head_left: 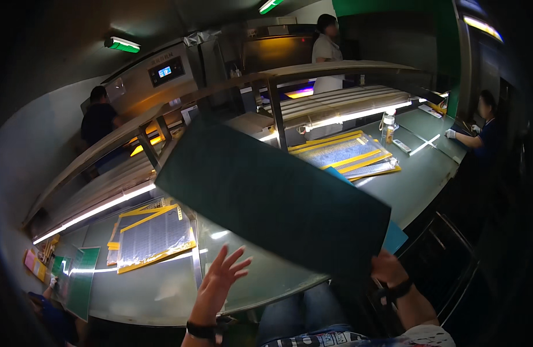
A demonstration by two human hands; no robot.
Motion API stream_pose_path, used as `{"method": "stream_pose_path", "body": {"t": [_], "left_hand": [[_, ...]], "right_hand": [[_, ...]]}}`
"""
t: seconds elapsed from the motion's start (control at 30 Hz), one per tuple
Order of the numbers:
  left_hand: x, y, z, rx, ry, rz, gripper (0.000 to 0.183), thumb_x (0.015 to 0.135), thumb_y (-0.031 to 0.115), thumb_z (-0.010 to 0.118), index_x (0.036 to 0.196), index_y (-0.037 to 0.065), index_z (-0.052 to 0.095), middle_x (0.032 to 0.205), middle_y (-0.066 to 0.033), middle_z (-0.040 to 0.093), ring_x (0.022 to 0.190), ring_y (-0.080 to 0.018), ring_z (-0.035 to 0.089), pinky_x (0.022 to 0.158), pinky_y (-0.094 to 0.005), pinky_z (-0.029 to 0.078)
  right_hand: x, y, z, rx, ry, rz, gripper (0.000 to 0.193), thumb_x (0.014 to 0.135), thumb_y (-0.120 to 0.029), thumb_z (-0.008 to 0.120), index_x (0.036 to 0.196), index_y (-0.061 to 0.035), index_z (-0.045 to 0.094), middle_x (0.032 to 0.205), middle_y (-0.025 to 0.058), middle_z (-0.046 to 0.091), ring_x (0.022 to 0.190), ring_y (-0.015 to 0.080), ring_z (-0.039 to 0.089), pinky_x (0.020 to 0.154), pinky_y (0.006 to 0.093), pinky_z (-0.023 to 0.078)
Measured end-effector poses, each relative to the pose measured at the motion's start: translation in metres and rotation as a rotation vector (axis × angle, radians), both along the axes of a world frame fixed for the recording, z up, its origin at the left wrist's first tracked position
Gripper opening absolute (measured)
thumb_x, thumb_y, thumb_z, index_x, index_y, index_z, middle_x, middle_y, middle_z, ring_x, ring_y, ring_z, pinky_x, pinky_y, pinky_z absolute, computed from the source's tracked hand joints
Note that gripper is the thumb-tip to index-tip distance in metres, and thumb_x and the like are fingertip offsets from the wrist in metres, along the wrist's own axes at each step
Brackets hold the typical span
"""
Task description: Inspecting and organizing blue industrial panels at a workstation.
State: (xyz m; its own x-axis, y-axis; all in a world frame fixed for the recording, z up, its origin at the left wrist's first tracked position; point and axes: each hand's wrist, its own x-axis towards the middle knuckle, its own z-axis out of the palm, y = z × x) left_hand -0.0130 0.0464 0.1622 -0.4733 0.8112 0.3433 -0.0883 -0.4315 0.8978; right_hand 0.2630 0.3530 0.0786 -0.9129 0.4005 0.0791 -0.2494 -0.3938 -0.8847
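A large, dark green rectangular panel (272,196) is held up at a slant above the table (243,295), hiding much of the table's middle. My right hand (388,267) grips its lower right corner, fingers partly out of sight behind it. Below the panel's left part, my left hand (222,274) is raised with fingers spread, holding nothing. Behind the panel, parts of a bright blue sheet (397,236) show at its right end and upper edge.
Yellow-edged film sheets (156,237) lie on the left, with another stack (347,151) at the back right. Bottles (388,124) stand beyond that stack. A lit shelf rack (272,107) runs along the back. Co-workers stand behind it; another (480,130) sits at the right.
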Motion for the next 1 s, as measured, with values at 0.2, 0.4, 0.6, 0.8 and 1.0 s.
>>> {"method": "stream_pose_path", "body": {"t": [0.2,0.4,0.6,0.8,1.0], "left_hand": [[-0.019,0.059,-0.083,-0.520,0.296,-0.080,0.051,0.092,0.018,0.059,0.137,0.003,0.040,0.130,-0.0110,0.051,0.115,-0.0188,0.051,0.092,-0.0279,0.044],[-0.018,0.046,-0.091,-0.554,0.153,0.002,0.049,0.092,0.020,0.059,0.134,0.001,0.042,0.127,-0.0103,0.053,0.108,-0.0167,0.055,0.091,-0.0276,0.045],[-0.035,0.066,-0.089,-0.565,0.139,0.054,0.048,0.089,0.024,0.063,0.129,0.002,0.049,0.119,-0.0122,0.058,0.103,-0.0167,0.059,0.087,-0.0280,0.048],[-0.022,0.039,-0.120,-0.685,0.215,0.133,0.046,0.088,0.027,0.063,0.124,0.002,0.053,0.113,-0.0140,0.062,0.104,-0.0200,0.061,0.086,-0.0302,0.049],[-0.021,0.021,-0.140,-0.775,0.234,0.155,0.046,0.089,0.027,0.062,0.126,0.001,0.051,0.117,-0.0132,0.060,0.105,-0.0211,0.060,0.088,-0.0302,0.048]], "right_hand": [[-0.067,0.110,0.114,-0.197,0.369,-0.194,0.044,0.091,-0.010,0.055,0.132,-0.0026,0.039,0.128,0.0107,0.052,0.119,0.0233,0.049,0.102,0.0390,0.040],[-0.124,0.198,0.212,-0.148,0.404,-0.339,0.012,0.088,-0.006,0.059,0.099,-0.0048,0.057,0.090,0.0071,0.066,0.078,0.0167,0.066,0.063,0.0252,0.056],[-0.208,0.246,0.244,-0.186,0.337,-0.449,0.014,0.090,-0.006,0.056,0.103,0.0003,0.053,0.101,0.0152,0.061,0.097,0.0276,0.062,0.083,0.0383,0.055],[-0.275,0.270,0.288,-0.020,0.276,-0.527,0.024,0.097,-0.016,0.046,0.109,0.0050,0.046,0.111,0.0220,0.058,0.103,0.0329,0.060,0.089,0.0409,0.054],[-0.257,0.274,0.230,0.397,-0.118,-0.188,0.036,0.098,-0.031,0.043,0.116,-0.0007,0.054,0.114,0.0211,0.061,0.104,0.0316,0.061,0.082,0.0380,0.052]]}}
